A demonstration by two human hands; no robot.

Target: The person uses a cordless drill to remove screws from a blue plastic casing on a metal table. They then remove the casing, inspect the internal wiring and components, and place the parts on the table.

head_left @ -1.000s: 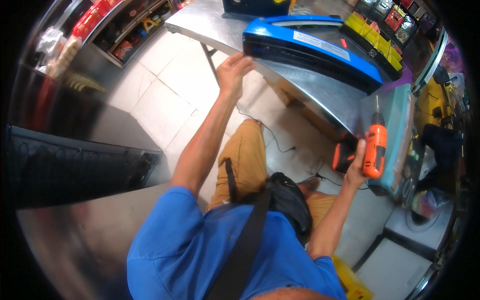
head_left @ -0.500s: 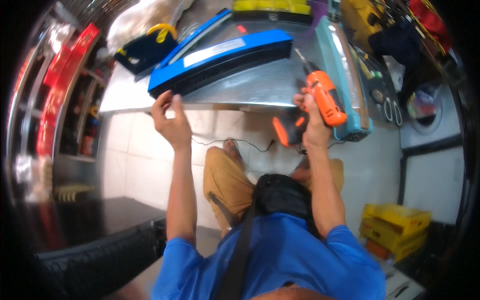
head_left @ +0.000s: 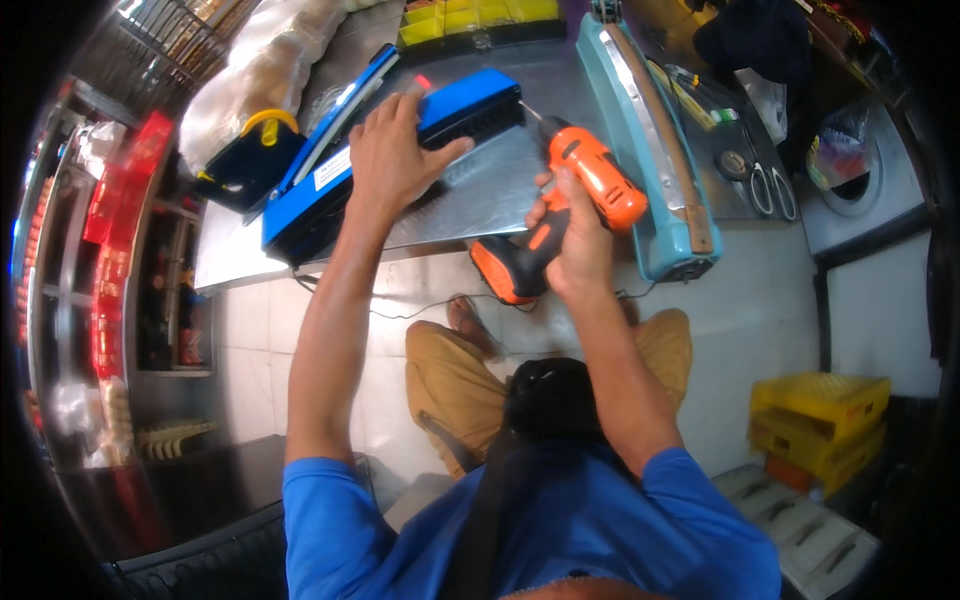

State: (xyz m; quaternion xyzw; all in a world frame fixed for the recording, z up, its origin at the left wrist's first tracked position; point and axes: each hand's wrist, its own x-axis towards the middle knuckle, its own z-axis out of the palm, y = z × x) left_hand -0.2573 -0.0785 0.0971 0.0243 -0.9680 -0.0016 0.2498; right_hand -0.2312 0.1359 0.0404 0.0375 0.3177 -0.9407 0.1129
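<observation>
My right hand (head_left: 575,235) is closed around the grip of an orange and black cordless drill (head_left: 598,180). The drill's thin bit points up and left, its tip at the right end of a long blue and black case (head_left: 470,97); whether they touch, I cannot tell. Across the top of that case lies my left hand (head_left: 393,160), fingers over the blue surface and thumb stretched out to the right. A white label on the case is partly covered by this hand. Behind the case rests a narrow blue and silver bar (head_left: 340,112).
A teal bag sealer (head_left: 655,170) stands right of the drill, with scissors (head_left: 770,190) beyond it. At the back are a yellow-compartment organizer (head_left: 480,22) and plastic rolls (head_left: 245,95). A dark blue holder (head_left: 245,165) sits left. Yellow crates (head_left: 820,420) stand low right.
My left hand has moved forward and right onto the blue case. The drill has come left, bringing its bit to the case's right end. The view has shifted somewhat.
</observation>
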